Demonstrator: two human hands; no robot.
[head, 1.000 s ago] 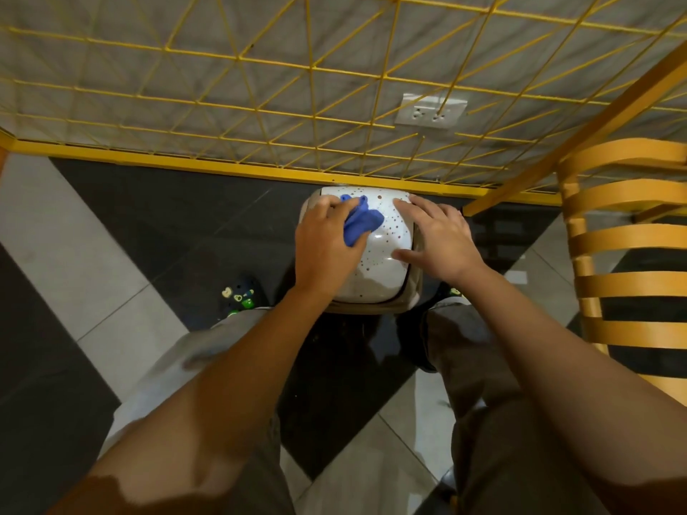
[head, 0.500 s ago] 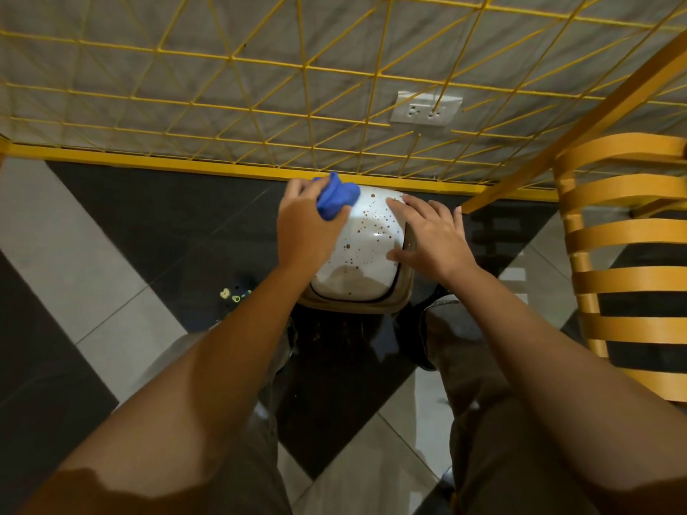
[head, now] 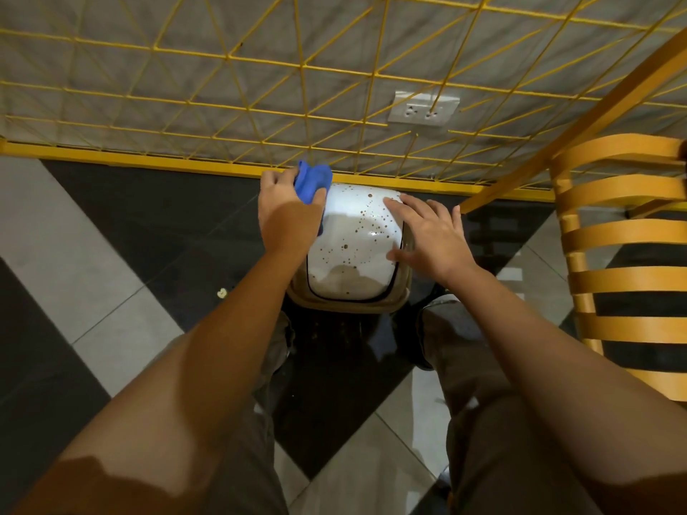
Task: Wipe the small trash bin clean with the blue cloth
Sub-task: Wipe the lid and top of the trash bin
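The small trash bin [head: 353, 254] stands on the floor between my knees, seen from above: a white domed lid dotted with brown specks in a beige rim. My left hand [head: 288, 213] grips the bunched blue cloth [head: 312, 180] at the lid's far left corner. My right hand [head: 431, 236] lies flat on the lid's right side, fingers spread, holding nothing. The bin's body below the rim is hidden.
A yellow wire grid [head: 260, 87] with a yellow base bar runs along the grey wall just behind the bin, with a wall socket [head: 423, 109]. An orange slatted chair [head: 624, 254] stands close on the right. The floor is black and grey tile.
My left hand has carried the blue cloth from the lid's middle up to its far left corner. My right hand stays pressed on the right side.
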